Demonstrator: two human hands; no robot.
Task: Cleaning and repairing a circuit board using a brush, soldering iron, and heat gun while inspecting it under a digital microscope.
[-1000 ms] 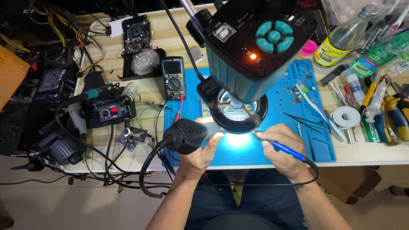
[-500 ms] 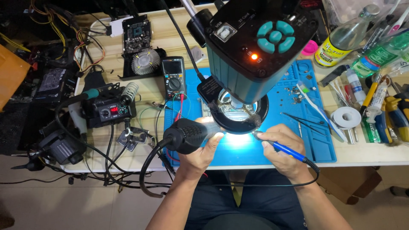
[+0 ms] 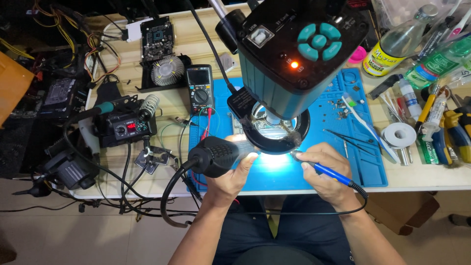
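Observation:
My left hand (image 3: pixel 234 172) grips a black hot-air gun handle (image 3: pixel 216 155) whose thick cable loops down off the table edge. My right hand (image 3: pixel 326 169) holds a blue-handled soldering iron (image 3: pixel 333 175), tip aimed under the ring light (image 3: pixel 274 140). A large teal-and-black microscope head (image 3: pixel 299 44) hangs over the brightly lit spot on the blue work mat (image 3: pixel 363 162). What lies under the lens is mostly hidden by the microscope and glare.
A soldering station (image 3: pixel 127 128) and a multimeter (image 3: pixel 200 89) sit left of the mat, a circuit board with a round fan (image 3: pixel 164 68) behind them. Solder reel (image 3: pixel 398 133), tweezers (image 3: pixel 351 136), pliers (image 3: pixel 458 130) and bottles (image 3: pixel 397 39) crowd the right side. Cables hang at left.

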